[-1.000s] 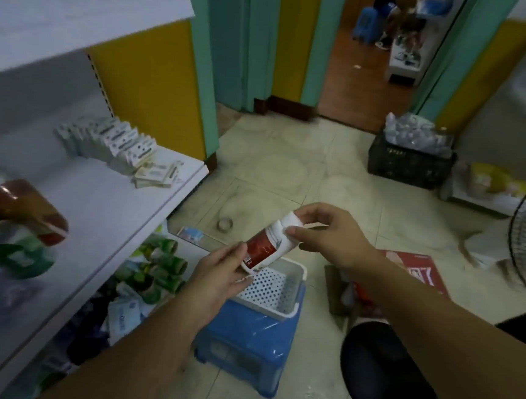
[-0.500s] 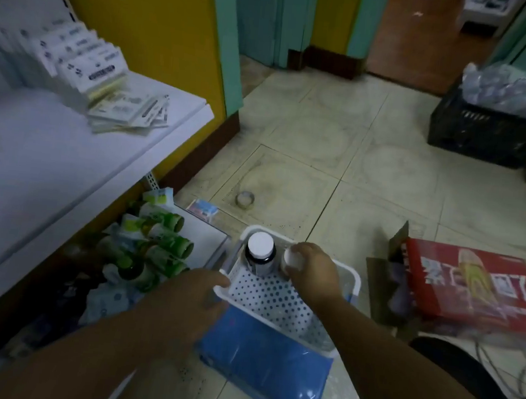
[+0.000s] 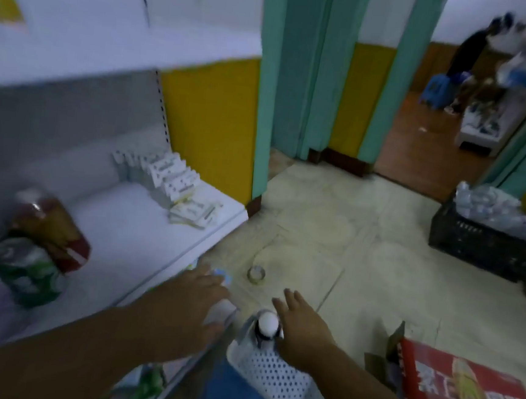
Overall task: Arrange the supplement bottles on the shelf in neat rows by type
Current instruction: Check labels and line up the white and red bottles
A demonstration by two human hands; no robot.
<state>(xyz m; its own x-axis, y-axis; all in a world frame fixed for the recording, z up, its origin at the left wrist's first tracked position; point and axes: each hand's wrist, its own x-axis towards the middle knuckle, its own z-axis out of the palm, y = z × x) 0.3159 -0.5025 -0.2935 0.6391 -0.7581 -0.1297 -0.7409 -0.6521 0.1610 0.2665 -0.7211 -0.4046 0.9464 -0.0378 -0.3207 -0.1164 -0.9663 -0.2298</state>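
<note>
Left hand (image 3: 195, 308): palm down, fingers loosely extended forward, holding nothing, blurred | Right hand (image 3: 302, 333): back up, fingers straight and slightly spread, holding nothing | Left forearm (image 3: 83, 352): bare, enters from lower left | Right forearm (image 3: 366, 388): bare, enters from lower right | Hands: near each other, apart

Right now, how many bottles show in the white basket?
1: a white-capped bottle at the far end of the white basket, just left of the right hand. The hand may hide another.
</note>
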